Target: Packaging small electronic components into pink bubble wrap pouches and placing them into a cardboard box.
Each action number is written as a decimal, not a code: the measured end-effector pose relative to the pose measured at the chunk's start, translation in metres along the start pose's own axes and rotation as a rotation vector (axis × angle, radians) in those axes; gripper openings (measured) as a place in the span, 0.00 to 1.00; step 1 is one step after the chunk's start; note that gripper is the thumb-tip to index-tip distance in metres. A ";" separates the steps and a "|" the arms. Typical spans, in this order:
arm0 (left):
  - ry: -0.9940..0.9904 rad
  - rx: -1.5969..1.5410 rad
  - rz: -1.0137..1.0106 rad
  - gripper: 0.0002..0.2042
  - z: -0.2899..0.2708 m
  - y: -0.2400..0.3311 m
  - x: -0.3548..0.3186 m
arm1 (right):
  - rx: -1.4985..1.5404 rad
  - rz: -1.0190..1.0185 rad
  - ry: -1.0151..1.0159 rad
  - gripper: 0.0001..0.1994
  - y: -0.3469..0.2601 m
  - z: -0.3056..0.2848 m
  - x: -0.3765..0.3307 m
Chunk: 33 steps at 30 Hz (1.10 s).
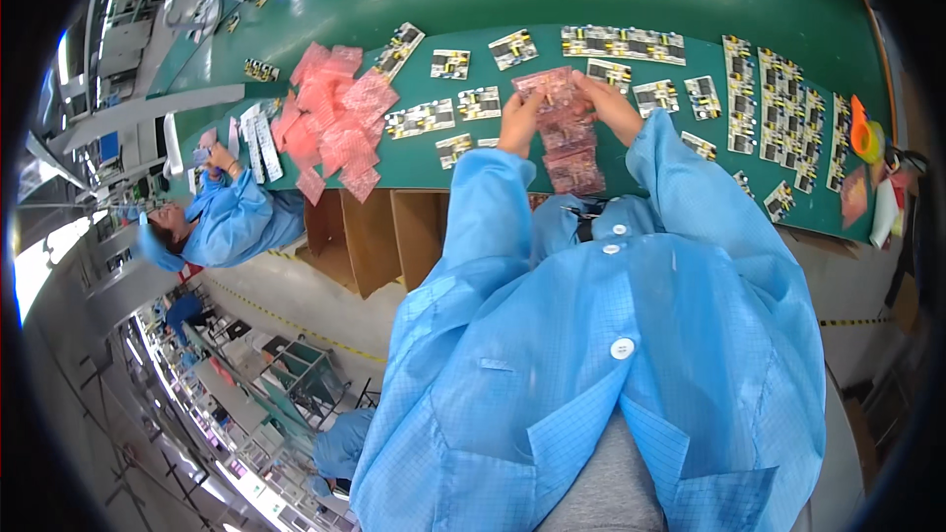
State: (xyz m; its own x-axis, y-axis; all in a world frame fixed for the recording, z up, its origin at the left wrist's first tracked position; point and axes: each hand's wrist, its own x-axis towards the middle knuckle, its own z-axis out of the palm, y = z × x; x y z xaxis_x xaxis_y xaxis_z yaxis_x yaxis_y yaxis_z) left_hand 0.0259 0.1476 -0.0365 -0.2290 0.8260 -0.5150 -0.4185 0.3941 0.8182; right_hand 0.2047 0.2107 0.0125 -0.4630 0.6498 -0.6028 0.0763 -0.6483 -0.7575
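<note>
Pink bubble material marks the work in hand: a translucent pink bag [549, 86] lies between both hands just above the centre of the frame, over the green desk [434, 0]. The left hand [519, 121] has its fingertips closed on the bag's left side, and the right hand [613, 108] grips near its upper right corner; whether either is pressing on a board inside is hidden by the fingers. Directly below, toward the blue coat, more pink bags [572, 150] overlap in a short column, darker shapes showing through, so these look already filled. That appears to be all that is finished within view, and it is a small share. Bare circuit boards make up most of what is left: a long strip [623, 44] at the upper centre, single boards [655, 97] around the right hand, upright columns [780, 108] at the upper right, and more boards [421, 119] left of the hands. A loose heap of pink pieces [335, 123] at the upper left looks flat and paler, probably unused bags, though their insides cannot be made out. Judging by the bare boards against the short column, the work seems nearer its start than its end.
</note>
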 end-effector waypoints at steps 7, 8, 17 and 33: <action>0.197 0.474 0.009 0.22 -0.020 -0.021 0.038 | -0.441 -0.080 0.096 0.21 0.045 0.009 0.073; 0.191 0.495 -0.053 0.25 -0.021 -0.021 0.036 | -0.475 -0.076 0.138 0.22 0.047 0.007 0.074; 0.336 0.667 0.365 0.08 -0.116 0.037 0.033 | -0.936 -0.586 0.196 0.24 -0.007 0.008 0.103; 0.842 1.314 0.283 0.19 -0.259 0.091 0.127 | -1.231 -0.441 0.031 0.37 -0.034 0.025 0.168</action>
State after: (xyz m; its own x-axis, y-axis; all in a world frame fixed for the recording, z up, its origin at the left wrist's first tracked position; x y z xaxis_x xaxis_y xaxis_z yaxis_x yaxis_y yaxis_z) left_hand -0.2684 0.1838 -0.0935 -0.7522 0.6559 0.0627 0.6377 0.7007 0.3199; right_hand 0.1018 0.3319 -0.0570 -0.6369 0.7327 -0.2397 0.6848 0.3950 -0.6124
